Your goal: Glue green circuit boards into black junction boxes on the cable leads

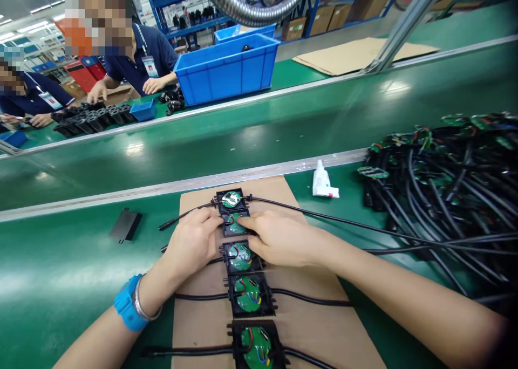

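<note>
Several black square housings with round green circuit boards lie in a column on a brown cardboard sheet (283, 326), each with black cables running out both sides. My left hand (194, 242) and my right hand (275, 237) both rest on the second housing (235, 224) from the top, fingers curled and pressing its edges from either side. The top housing (231, 199) sits just beyond my fingertips. A blue watch and a bracelet are on my left wrist.
A black lid (125, 225) lies left of the cardboard. A white tube (322, 181) lies near the belt rail. A heap of cabled boards (449, 185) fills the right. Across the green conveyor (259, 131), two people work beside blue bins (226, 67) and black parts.
</note>
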Tool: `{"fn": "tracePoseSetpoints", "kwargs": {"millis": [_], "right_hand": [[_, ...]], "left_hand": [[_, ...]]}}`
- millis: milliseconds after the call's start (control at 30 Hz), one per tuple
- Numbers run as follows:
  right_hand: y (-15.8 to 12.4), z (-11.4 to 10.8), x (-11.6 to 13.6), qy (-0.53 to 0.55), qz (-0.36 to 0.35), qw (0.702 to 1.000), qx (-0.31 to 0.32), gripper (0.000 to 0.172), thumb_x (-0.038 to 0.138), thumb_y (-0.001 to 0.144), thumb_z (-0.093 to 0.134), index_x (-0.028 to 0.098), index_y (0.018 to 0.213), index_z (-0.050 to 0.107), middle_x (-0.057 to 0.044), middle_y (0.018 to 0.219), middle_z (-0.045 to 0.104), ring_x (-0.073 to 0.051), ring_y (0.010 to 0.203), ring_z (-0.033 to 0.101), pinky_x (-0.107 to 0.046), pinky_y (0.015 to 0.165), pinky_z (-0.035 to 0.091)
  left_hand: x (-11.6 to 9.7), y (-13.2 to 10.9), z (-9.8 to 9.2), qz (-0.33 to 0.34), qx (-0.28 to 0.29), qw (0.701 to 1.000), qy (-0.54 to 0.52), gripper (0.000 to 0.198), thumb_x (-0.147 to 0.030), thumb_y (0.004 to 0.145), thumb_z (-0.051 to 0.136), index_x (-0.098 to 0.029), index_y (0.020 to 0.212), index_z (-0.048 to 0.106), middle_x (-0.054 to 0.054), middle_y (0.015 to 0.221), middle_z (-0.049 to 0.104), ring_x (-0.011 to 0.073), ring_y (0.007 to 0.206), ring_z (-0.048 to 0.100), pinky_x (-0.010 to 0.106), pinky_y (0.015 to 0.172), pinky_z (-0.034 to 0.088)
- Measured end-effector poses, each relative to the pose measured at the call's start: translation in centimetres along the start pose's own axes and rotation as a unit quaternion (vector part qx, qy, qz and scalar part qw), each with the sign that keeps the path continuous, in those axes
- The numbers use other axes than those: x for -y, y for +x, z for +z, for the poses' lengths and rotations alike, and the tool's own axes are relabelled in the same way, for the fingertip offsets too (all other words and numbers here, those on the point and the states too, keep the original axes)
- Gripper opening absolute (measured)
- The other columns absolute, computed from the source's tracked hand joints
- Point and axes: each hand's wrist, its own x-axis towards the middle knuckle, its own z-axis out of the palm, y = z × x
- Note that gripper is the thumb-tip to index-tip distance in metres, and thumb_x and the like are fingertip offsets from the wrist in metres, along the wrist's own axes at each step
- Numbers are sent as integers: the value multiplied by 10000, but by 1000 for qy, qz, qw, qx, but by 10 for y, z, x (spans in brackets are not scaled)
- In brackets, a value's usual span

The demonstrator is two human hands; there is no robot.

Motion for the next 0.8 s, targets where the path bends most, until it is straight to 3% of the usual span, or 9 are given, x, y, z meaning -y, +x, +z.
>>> {"fn": "tracePoseSetpoints", "kwargs": {"millis": [100, 200, 300, 433, 567, 800], "right_hand": [[-7, -9, -8, 54, 5, 998, -10, 315, 181, 765, 479, 153, 1068, 563, -75, 892, 659, -179, 746, 590, -261, 619, 401], [-12, -11, -12, 53, 37, 998, -20, 171, 163, 754, 477, 163, 903, 561, -42, 779, 637, -155, 674, 558, -250, 593, 376], [-13, -4, -11, 12, 24, 999, -22, 102, 169, 786, 459, 176, 747, 554, -35, 714, 617, -162, 674, 553, -264, 613, 365], [-11, 16, -12, -15, 14, 994, -108, 183, 169, 853, 382, 166, 784, 552, -64, 741, 615, -178, 670, 559, -292, 620, 375], [-2, 31, -26, 29, 25, 981, -190, 261, 231, 922, 308, 184, 743, 493, -48, 701, 589, -170, 630, 539, -292, 594, 388], [-4, 14, -25, 48, 18, 989, -136, 236, 150, 885, 355, 186, 707, 505, -18, 679, 577, -157, 642, 542, -275, 620, 404]], "left_hand": [[-7, 9, 0, 39, 29, 998, -32, 249, -131, 876, 459, -158, 1052, 632, 84, 1054, 651, 218, 966, 598, 391, 886, 487], [-10, 12, 6, 78, 81, 993, -46, 229, -150, 907, 435, -158, 1018, 634, 78, 1062, 660, 217, 976, 600, 414, 907, 450], [-8, 9, 12, 62, 88, 992, -62, 245, -121, 898, 419, -163, 1009, 634, 77, 1128, 650, 217, 1040, 589, 401, 917, 445], [-9, 5, 17, 51, 78, 991, -92, 251, -108, 849, 462, -169, 1011, 643, 68, 1102, 677, 205, 1036, 602, 362, 935, 457], [-9, 8, 22, 45, 60, 993, -92, 249, -110, 823, 494, -183, 995, 659, 40, 1076, 695, 190, 996, 619, 339, 929, 471], [-12, 5, 21, 52, 31, 992, -107, 264, -113, 836, 456, -188, 963, 675, 60, 1012, 707, 200, 950, 635, 356, 898, 497]]}}
